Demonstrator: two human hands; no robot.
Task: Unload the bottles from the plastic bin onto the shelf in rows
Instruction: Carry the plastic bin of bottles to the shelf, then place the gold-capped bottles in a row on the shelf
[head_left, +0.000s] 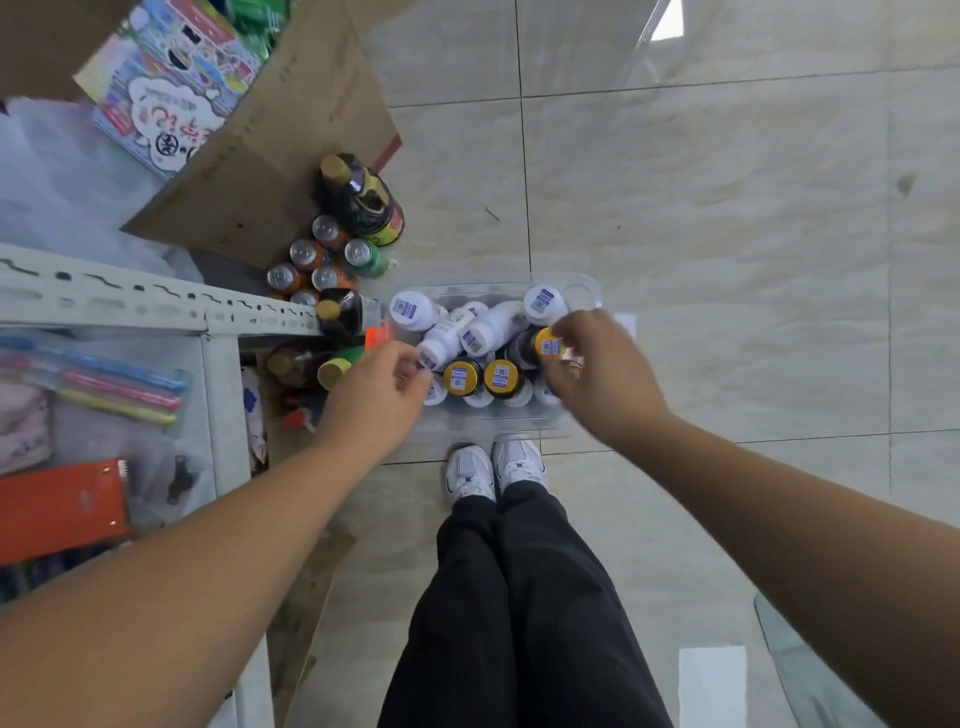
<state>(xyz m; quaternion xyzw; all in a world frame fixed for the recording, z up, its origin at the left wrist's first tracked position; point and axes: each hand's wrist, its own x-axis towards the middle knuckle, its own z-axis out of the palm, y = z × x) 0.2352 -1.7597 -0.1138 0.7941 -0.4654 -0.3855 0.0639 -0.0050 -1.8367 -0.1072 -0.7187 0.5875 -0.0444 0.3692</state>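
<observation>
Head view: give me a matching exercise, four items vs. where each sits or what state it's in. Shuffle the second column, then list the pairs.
Items
1. yellow-capped bottle
2. white bottle
3. soda cans
4. orange notebook

Place or state
A. standing on the floor beside the cardboard box
B. lying on its side on top of the others in the plastic bin
C. on the shelf, at the left of the view
D. under the fingers of the right hand

Pairs: 1-D, 2-B, 3-A, 4-C
</observation>
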